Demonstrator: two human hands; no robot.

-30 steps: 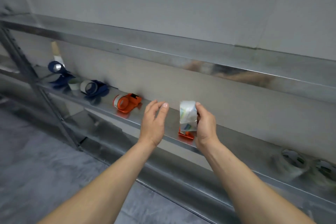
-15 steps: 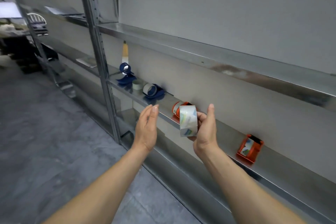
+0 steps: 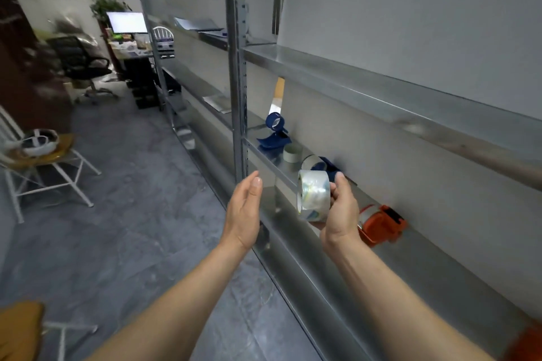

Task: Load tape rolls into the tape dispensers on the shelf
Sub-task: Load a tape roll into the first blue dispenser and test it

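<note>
At chest level, in front of the long galvanised steel shelf [image 3: 437,261]:

Item 1. Wide roll of clear glossy packing tape [image 3: 313,199]. Carried in the air, clear of the shelf, its round open face turned to the person's left. Judged light and rigid as a ring, with a slick outer wrap that could slide under a loose grasp. Crushing seems unlikely, though a drop might dent the edge. Best taken across the outer band, or with fingers hooked through the core.

Item 2. Right hand [image 3: 341,214]. Grips the roll, thumb on top of the band and fingers curled underneath.

Item 3. Left hand [image 3: 243,214]. Spread flat, fingers straight and together, palm facing the roll. It stands beside the roll with a clear gap between, holding nothing.

Item 4. Orange plastic handheld tape dispenser [image 3: 381,224]. Lies on the shelf just behind the right hand, apparently with a roll already fitted.

Item 5. Upright blue plastic tape dispenser [image 3: 274,132], a second blue dispenser lying flat [image 3: 327,167] and a small pale roll [image 3: 292,153] between them. All farther along the shelf, beyond the held roll.
</note>
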